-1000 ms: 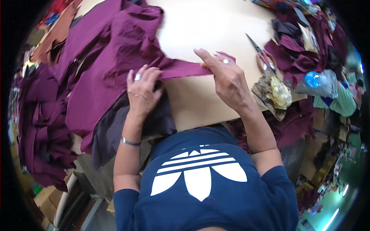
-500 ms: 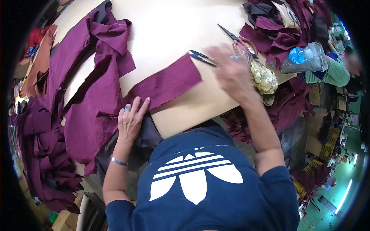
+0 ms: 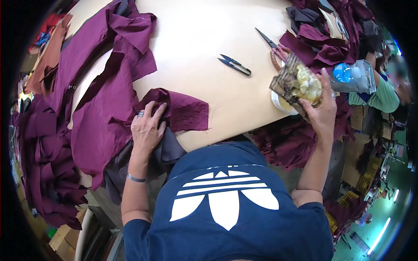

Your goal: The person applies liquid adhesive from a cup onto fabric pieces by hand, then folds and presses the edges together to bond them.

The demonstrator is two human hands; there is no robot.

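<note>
My left hand (image 3: 147, 127), with a ring and a wrist band, has its fingers bent onto a maroon cloth strip (image 3: 189, 111), which is folded up beside them at the table's near edge. My right hand (image 3: 321, 106) grips a yellowish, lumpy, clear-wrapped bundle (image 3: 310, 82) with a dark patterned side, tilted above the table's right edge. What the bundle is made of I cannot make out. Beneath it shows part of a round white-rimmed object (image 3: 283, 104). Black thread snips (image 3: 235, 64) lie on the table, and scissors (image 3: 276, 50) with wrapped handles are partly behind the bundle.
Large maroon cloth pieces (image 3: 98, 93) cover the left of the pale table (image 3: 196, 30), and more hang off its side (image 3: 48, 161). Maroon and dark scraps (image 3: 322, 48) are heaped at right. A clear container with a blue label (image 3: 355, 76) stands near another person's green sleeve (image 3: 385, 95).
My right hand has moved right and down and taken hold of the yellowish bundle, lifting and tilting it. The maroon strip's free end has drawn back left and folded near my left hand.
</note>
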